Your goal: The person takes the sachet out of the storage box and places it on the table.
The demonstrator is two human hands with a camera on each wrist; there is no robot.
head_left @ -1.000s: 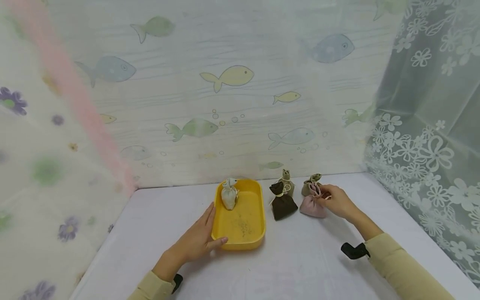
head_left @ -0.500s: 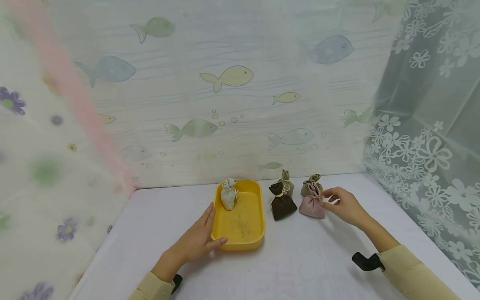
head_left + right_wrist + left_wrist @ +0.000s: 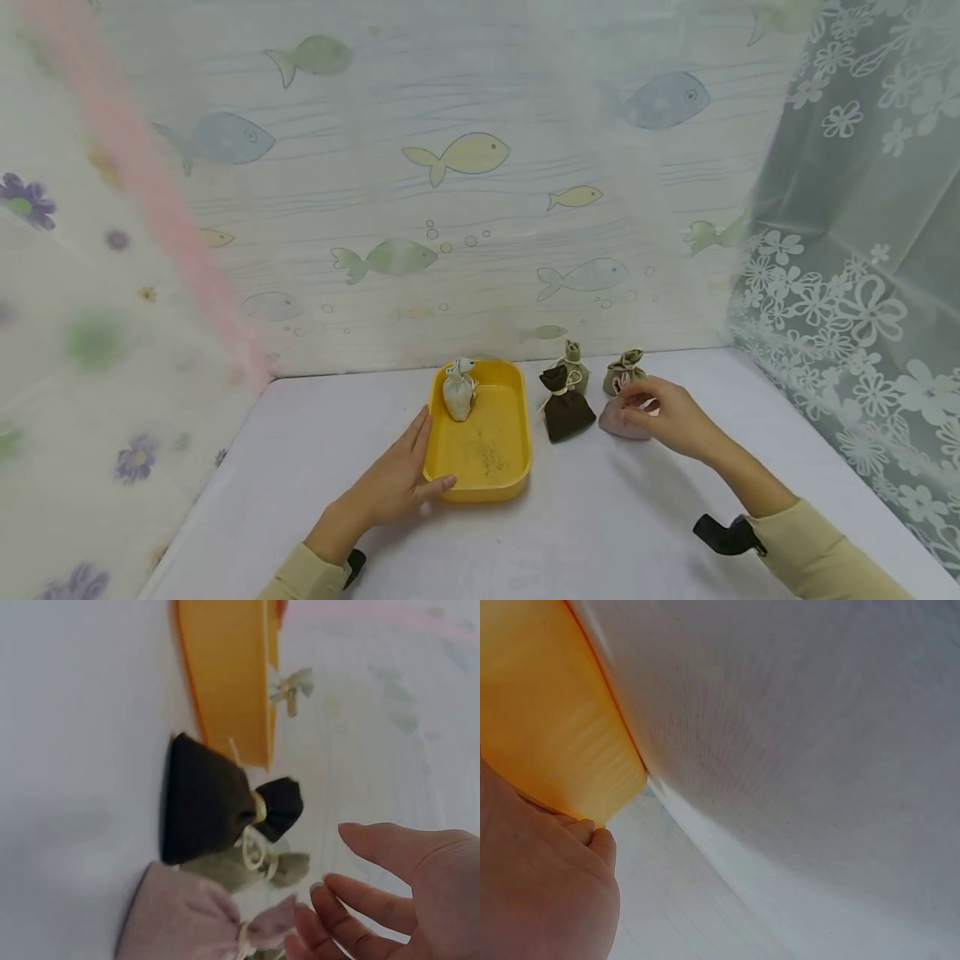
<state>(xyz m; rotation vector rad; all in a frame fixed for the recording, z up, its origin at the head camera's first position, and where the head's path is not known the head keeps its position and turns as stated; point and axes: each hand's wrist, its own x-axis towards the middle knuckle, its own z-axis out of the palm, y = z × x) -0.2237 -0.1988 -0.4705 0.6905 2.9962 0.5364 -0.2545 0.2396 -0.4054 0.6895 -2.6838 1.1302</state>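
My left hand [image 3: 393,475] rests along the left side of a yellow plastic tray [image 3: 521,433], fingers straight against its wall and thumb at the near corner. Inside the tray, at its far left, stands a whitish drawstring pouch [image 3: 458,396]. A pink drawstring pouch [image 3: 176,919] sits on the table right of the tray. My right hand [image 3: 675,421] is at its gathered neck, which the fingers partly cover in the head view. The right wrist view shows that thumb [image 3: 382,844] apart from the fingers, with nothing pinched between; fingertips are close to the pouch's top.
A dark brown pouch [image 3: 567,415] stands between tray and pink pouch. Behind it is an olive pouch [image 3: 573,367]; another olive pouch [image 3: 618,377] stands behind the pink one. A white cloth covers the table [image 3: 570,533]. Printed curtains [image 3: 480,250] hang around it.
One second ago my right hand pinched the pink pouch's neck. It let go and drew slightly right, then came back left over the neck. My left hand and the tray stayed put.
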